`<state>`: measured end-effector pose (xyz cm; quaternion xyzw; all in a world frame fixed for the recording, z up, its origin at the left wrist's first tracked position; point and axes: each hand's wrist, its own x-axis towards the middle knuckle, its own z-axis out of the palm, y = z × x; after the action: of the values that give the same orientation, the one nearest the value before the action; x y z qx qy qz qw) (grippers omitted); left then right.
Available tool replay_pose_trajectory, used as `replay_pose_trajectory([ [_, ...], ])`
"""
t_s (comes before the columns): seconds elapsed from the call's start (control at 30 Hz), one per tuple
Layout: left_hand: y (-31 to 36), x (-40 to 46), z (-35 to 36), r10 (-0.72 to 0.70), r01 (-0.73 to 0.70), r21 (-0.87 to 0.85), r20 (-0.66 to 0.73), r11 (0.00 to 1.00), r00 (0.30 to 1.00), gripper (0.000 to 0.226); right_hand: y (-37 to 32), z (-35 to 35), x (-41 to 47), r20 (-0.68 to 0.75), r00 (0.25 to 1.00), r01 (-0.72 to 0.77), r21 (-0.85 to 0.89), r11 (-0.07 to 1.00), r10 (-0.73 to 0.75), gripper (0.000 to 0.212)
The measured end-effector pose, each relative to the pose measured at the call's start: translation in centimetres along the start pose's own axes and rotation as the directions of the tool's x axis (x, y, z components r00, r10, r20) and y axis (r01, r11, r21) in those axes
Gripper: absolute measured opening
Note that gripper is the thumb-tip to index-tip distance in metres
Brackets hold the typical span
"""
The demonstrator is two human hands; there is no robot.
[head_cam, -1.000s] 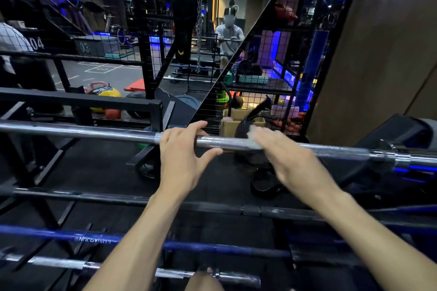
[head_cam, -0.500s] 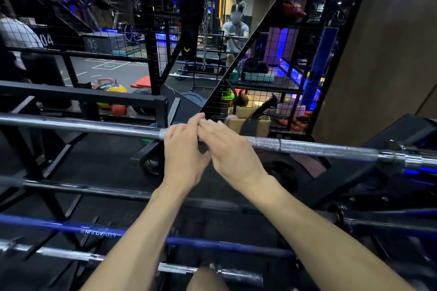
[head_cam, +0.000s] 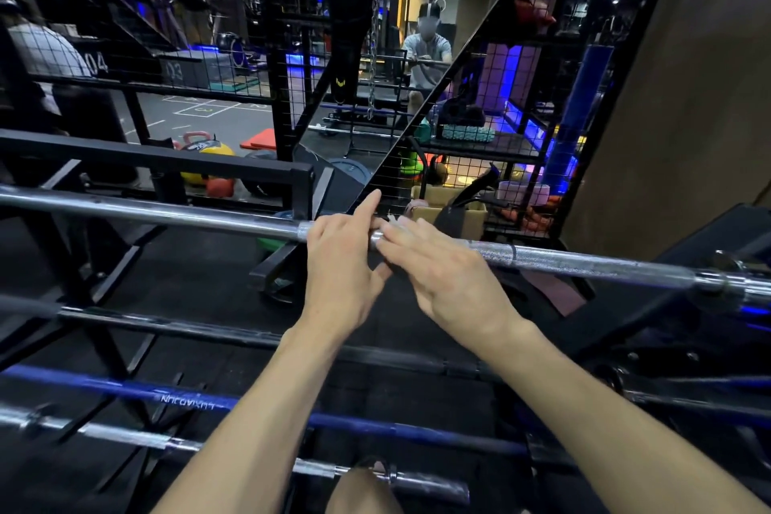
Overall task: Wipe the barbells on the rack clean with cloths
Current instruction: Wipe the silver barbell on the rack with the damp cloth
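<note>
A silver top barbell point(head_cam: 167, 213) runs across the rack from left to right. My left hand point(head_cam: 340, 259) holds it near the middle, fingers over the top, thumb below and index finger raised. Right beside it, my right hand point(head_cam: 450, 280) lies across the bar with straight fingers pressing a small white cloth point(head_cam: 392, 218) onto it; only a sliver of cloth shows past the fingertips. Below lie a dark barbell point(head_cam: 167, 325), a blue barbell point(head_cam: 187, 401) and another silver barbell point(head_cam: 125, 435).
The black rack frame point(head_cam: 158, 161) stands just behind the top bar. Behind it are kettlebells and a yellow ball point(head_cam: 210, 150) on the floor, wire-mesh shelving point(head_cam: 479, 146) with gear, and a mirror. A brown wall point(head_cam: 688, 96) closes the right side.
My right hand slid the cloth left along the top bar until it met my left hand, and now sits just beside it. My left index finger has lifted off the bar.
</note>
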<state>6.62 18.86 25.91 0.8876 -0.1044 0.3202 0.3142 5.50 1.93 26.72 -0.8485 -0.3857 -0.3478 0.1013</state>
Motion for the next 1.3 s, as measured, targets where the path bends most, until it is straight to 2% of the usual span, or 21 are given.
replay_pose_trajectory([
  [0.1, -0.4, 0.0, -0.2, 0.037, -0.037, -0.006, -0.023, 0.999, 0.999, 0.091, 1.4, -1.6, -1.2, 0.027, 1.000, 0.008, 0.011, 1.000, -0.008, 0.057],
  [0.2, -0.7, 0.0, 0.0, 0.056, -0.056, -0.008, -0.049, 0.998, 0.997, 0.094, 2.5, -3.3, -4.0, -0.017, 0.999, -0.038, -0.044, 0.998, 0.037, 0.054],
  [0.33, -0.4, 0.0, 0.5, 0.051, -0.051, 0.002, -0.052, 0.999, 0.997, 0.094, 1.1, -1.2, -2.3, -0.074, 0.996, -0.054, -0.030, 0.998, 0.052, 0.045],
  [0.5, -0.6, 0.0, 0.5, 0.028, -0.027, 0.020, -0.065, 0.999, 0.998, 0.093, -0.9, 0.5, 1.9, 0.023, 1.000, 0.006, 0.014, 1.000, -0.007, 0.054],
  [0.6, -1.0, 0.1, 0.4, 0.063, -0.063, -0.001, -0.080, 0.998, 0.995, 0.096, 1.0, -1.4, -0.9, 0.032, 0.999, 0.010, -0.009, 1.000, -0.010, 0.056],
  [0.73, -0.7, 0.2, 0.6, 0.069, -0.071, -0.025, -0.089, 0.997, 0.994, 0.099, 2.6, -2.8, -5.0, -0.057, 0.997, -0.055, -0.106, 0.993, 0.049, 0.048],
  [0.87, -0.1, 0.0, 0.7, 0.025, -0.030, -0.047, -0.085, 0.998, 0.996, 0.094, 0.7, 0.0, -1.4, -0.117, 0.989, -0.097, -0.014, 0.995, 0.094, 0.042],
  [1.0, -0.3, 0.1, 0.4, -0.011, 0.008, -0.045, -0.077, 0.999, 0.997, 0.093, -0.6, 0.3, 1.5, -0.045, 0.998, -0.045, 0.037, 0.998, 0.046, 0.043],
  [1.1, -0.6, 0.1, 0.2, 0.050, -0.054, -0.041, -0.092, 0.998, 0.995, 0.091, 1.1, -2.0, -0.8, -0.036, 0.990, -0.133, 0.114, 0.985, 0.138, 0.041],
  [1.2, -0.4, 0.0, 0.2, 0.061, -0.065, -0.040, -0.097, 0.997, 0.993, 0.087, 3.7, -5.4, -5.2, -0.096, 0.959, -0.258, 0.092, 0.962, 0.266, 0.040],
  [1.3, -0.2, 0.0, 0.3, 0.060, -0.063, -0.035, -0.087, 0.997, 0.994, 0.082, 6.4, -9.6, -8.8, -0.228, 0.869, -0.442, 0.040, 0.896, 0.439, 0.039],
])
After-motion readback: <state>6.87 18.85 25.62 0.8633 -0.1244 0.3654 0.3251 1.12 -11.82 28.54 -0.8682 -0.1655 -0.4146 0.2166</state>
